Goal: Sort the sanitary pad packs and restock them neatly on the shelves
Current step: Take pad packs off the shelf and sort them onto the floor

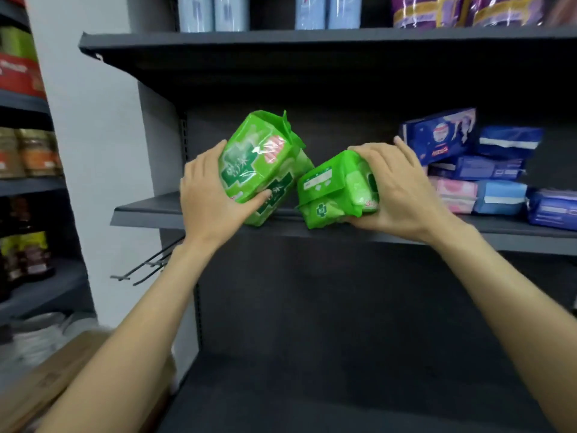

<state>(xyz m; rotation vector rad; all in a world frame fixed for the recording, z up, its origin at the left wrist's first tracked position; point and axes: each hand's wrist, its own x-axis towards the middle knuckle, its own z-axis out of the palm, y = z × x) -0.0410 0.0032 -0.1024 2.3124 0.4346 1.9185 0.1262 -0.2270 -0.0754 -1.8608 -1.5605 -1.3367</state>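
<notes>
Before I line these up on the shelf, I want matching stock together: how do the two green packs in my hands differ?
The larger green pack, gripped by the left hand, stands tilted on end; the smaller green pack, gripped by the right hand, lies lower on the shelf edge. The larger shows a red patch and big cross logo; the smaller a small cross. Both are bright green.

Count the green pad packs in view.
2. The larger green pack is held tilted in the left hand; the smaller green pack is in the right hand, at the middle shelf's front edge. No others visible.
</notes>
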